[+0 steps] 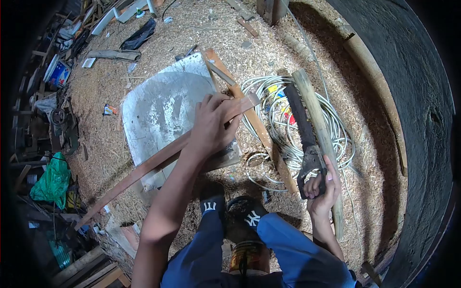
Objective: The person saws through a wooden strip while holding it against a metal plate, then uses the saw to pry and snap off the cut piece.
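My left hand [213, 122] is wrapped over a long reddish-brown wooden strip [158, 161] near its upper right end. That strip slants across a worn whitish board [163, 101]. In my right hand [326, 189] is the handle of a dark, rusty handsaw [300, 115], its blade pointing up and away from me. The saw lies alongside a pale round wooden pole [314, 113], and its teeth are apart from the strip. Part of the saw's grip is hidden by my fingers. Another brown wooden plank [269, 144] passes beneath the strip's end.
A coil of pale cable [338, 139] lies under the saw and pole. Wood shavings [192, 38] cover the ground. A dark curved wall [403, 57] rises at the right. On the left are a green plastic bag [52, 180], scrap wood and a machine-like metal part [62, 120].
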`<state>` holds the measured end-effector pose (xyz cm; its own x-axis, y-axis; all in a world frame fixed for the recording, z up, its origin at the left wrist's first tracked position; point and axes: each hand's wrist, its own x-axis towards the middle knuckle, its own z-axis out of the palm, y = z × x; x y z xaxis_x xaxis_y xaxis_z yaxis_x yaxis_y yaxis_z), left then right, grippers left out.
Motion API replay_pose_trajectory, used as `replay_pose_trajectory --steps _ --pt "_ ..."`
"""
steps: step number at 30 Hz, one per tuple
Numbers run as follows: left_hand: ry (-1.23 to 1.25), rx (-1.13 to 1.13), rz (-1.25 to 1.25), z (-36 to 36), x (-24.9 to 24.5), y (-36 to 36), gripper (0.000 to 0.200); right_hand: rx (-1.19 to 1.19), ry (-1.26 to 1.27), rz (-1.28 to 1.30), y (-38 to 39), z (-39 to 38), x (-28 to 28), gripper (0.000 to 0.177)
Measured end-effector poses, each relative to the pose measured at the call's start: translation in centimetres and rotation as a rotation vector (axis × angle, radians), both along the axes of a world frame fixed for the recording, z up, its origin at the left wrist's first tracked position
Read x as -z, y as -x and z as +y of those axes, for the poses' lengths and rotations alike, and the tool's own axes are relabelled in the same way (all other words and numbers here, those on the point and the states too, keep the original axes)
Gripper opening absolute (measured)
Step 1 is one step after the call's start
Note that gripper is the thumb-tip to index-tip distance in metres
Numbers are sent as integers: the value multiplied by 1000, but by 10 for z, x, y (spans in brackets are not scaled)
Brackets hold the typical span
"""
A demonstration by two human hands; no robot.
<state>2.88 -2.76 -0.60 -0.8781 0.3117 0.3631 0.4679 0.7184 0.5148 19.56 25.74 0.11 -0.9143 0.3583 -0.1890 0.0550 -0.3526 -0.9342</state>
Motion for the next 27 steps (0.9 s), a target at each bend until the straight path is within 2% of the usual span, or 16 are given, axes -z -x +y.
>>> replay_pose_trajectory --steps 5,10,13,16,18,25,27 --pt "-35 41 -37 4 14 0 28 -74 -90 35 -5 -3 -1 53" --pt "-57 -21 -54 8 2 -10 25 -163 -111 111 -11 -15 0 57" --pt "44 56 -16 4 18 -10 24 -260 -138 189 -18 -24 9 61" --pt "94 82 38 10 15 -9 24 -288 -161 167 -25 -29 11 60" --pt "58 26 -44 15 6 -11 25 -290 -132 136 -29 -29 14 60" --pt "52 28 -31 16 7 -12 26 -301 -130 168 -39 -22 18 57" --pt "44 20 -46 17 8 -11 26 -309 -236 131 -43 -21 19 55"
